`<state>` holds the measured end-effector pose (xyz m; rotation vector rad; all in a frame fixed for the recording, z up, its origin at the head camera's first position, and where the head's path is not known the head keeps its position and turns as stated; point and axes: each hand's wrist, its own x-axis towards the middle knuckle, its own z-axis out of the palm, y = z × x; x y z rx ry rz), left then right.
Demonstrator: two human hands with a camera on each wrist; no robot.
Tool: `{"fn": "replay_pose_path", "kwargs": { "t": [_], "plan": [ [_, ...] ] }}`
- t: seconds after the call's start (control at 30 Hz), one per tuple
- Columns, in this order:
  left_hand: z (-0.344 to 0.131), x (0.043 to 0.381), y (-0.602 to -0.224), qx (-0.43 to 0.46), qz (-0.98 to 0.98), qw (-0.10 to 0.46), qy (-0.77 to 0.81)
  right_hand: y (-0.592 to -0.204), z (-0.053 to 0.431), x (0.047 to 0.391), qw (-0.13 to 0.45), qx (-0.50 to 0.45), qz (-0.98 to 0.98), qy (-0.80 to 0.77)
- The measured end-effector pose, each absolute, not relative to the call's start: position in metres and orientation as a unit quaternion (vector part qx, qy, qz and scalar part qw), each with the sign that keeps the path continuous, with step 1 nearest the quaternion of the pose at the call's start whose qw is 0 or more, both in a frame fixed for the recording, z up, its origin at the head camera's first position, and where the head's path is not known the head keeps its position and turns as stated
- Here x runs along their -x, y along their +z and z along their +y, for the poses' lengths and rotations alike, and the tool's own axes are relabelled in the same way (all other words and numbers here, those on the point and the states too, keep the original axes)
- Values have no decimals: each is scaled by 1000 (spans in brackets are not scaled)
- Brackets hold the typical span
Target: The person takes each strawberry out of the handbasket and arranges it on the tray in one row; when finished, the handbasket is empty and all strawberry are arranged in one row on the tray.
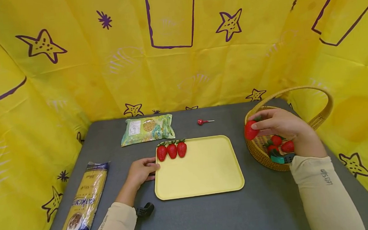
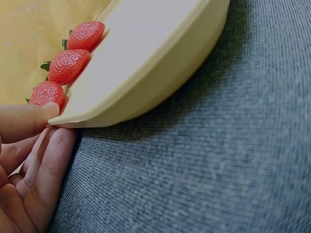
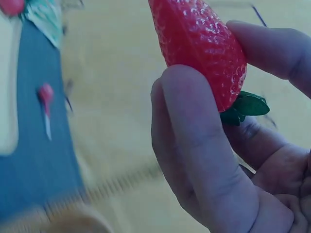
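Right of the tray (image 1: 204,176), the right hand (image 1: 279,123) pinches a strawberry (image 1: 250,131), best lightly, while the left hand (image 1: 140,173) usefully pinches the tray's left edge.

The head view is bright and even, stretched toward its edges, with glare on the long packet (image 1: 82,200); the left wrist view is dimmer, shadow under the tray (image 2: 160,88); the right wrist bluish, glints on the strawberry (image 3: 204,48), the lollipop (image 3: 45,93) blurred
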<state>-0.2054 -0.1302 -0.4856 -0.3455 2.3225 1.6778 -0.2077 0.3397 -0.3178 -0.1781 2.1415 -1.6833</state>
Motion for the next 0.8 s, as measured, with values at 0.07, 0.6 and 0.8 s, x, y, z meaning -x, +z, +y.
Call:
{"fn": "replay_pose_path", "kwargs": {
  "t": [0.07, 0.6, 0.8],
  "plan": [
    [-130, 205, -485, 120, 799, 127, 576, -323, 319, 216, 226, 74, 769, -593],
    [-130, 205, -487, 125, 798, 116, 578, -413, 188, 292, 314, 40, 790, -525],
    [-129, 205, -487, 125, 800, 117, 575, -429, 167, 300, 303, 1, 810, -503]
  ]
}}
